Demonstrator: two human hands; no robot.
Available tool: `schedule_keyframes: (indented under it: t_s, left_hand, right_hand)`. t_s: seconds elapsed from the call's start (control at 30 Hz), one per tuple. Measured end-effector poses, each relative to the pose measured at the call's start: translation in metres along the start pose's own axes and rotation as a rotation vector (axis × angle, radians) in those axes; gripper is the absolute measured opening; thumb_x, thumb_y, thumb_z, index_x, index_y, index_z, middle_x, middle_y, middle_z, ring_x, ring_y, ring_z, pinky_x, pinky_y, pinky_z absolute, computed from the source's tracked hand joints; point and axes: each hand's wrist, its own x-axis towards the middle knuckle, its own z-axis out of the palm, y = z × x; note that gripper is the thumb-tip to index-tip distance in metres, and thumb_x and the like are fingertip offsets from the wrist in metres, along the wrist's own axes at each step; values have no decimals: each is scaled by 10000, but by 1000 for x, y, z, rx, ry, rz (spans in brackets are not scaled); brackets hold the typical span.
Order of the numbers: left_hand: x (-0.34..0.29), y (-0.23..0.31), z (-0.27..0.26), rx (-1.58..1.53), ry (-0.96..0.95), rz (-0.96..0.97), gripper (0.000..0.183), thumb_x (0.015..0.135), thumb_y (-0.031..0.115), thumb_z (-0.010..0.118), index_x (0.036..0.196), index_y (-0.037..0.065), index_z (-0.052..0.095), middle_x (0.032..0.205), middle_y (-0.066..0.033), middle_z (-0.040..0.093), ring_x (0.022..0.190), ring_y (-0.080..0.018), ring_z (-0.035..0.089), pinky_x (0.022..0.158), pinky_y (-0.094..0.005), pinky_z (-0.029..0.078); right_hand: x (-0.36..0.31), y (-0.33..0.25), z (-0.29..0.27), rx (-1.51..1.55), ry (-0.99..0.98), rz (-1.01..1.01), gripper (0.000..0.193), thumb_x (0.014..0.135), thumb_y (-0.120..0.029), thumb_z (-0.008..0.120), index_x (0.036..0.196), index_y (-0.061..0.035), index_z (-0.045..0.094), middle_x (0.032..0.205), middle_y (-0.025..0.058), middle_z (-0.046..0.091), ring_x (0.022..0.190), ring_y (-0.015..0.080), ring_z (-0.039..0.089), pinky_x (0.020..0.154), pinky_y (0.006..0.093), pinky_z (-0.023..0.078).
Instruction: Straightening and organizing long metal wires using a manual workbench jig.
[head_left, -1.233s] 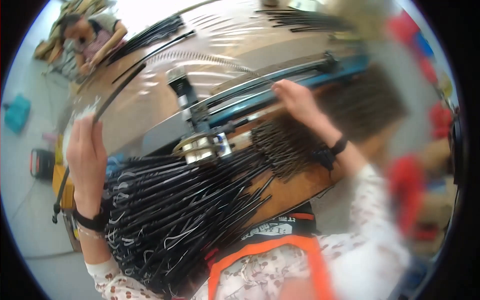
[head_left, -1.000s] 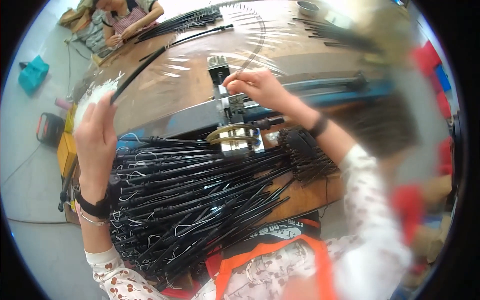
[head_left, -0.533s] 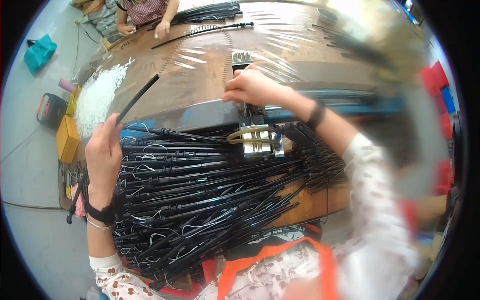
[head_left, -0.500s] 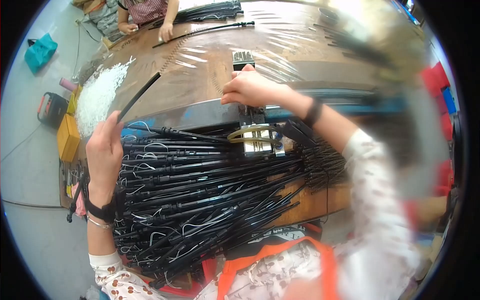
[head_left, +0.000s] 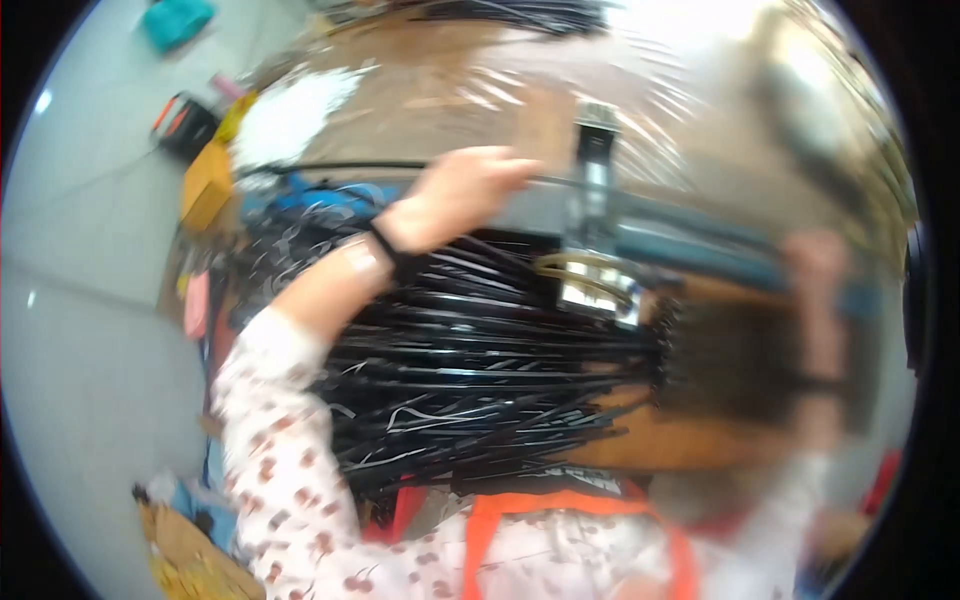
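Observation:
My left hand (head_left: pixel 465 195) is closed round a thin black rod (head_left: pixel 350 166), which lies level across the work place behind the pile. The rod's thicker part runs out to the left, and a thinner stretch shows right of my fingers, toward the metal fixture (head_left: pixel 595 185). Far to the right, my right hand (head_left: pixel 815 265) is smeared by motion beside a dark bundle of what look like springs (head_left: pixel 735 345). Its fingers cannot be made out. Under my left forearm spreads a large pile of black rods (head_left: pixel 470 350) with thin white cords among them.
A small clamp block (head_left: pixel 590 285) with a yellowish tube stands on the fixture. White small pieces (head_left: pixel 295 115) are heaped at the far left, near a yellow box (head_left: pixel 207 187) and a black device (head_left: pixel 185 127). More black rods (head_left: pixel 520 12) lie at the far edge.
My left hand has moved right and toward the fixture, turning the rod from slanted to level. My right hand has left the fixture and swung right to the springs. The view has shifted.

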Motion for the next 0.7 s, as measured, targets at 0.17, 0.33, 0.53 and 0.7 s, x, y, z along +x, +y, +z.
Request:
schedule_keyframes:
  t_s: [0.17,0.33,0.53,0.7]
  left_hand:
    - [26,11,32,-32,42,-35,88,933,163,610,968,84,629,829,-161,621,822,-375,645,685,-486,512]
    - [17,7,31,-89,49,-18,161,924,196,638,884,40,630,805,-178,621,809,-397,626,698,-495,498]
    - [12,17,50,-277,219,-85,160,884,172,679,801,36,686,796,-180,632,782,-408,619,705,-483,503]
    - [10,23,55,-310,254,-90,130,875,182,698,845,57,722,801,-167,630,796,-393,618,710,-472,505]
  right_hand:
    - [-3,-14,-13,61,32,38,74,898,-102,627,841,-66,658,811,115,639,874,338,611,925,475,450]
    - [-9,-3,2,74,105,-103,52,879,-87,641,840,-62,664,817,117,660,840,320,630,839,462,484]
    - [-6,-10,3,130,140,-47,67,876,-102,652,831,-59,677,808,112,669,806,318,635,808,460,492]
    - [-32,-4,-6,61,62,18,103,883,-147,672,889,-51,710,884,115,712,902,323,669,921,464,497]
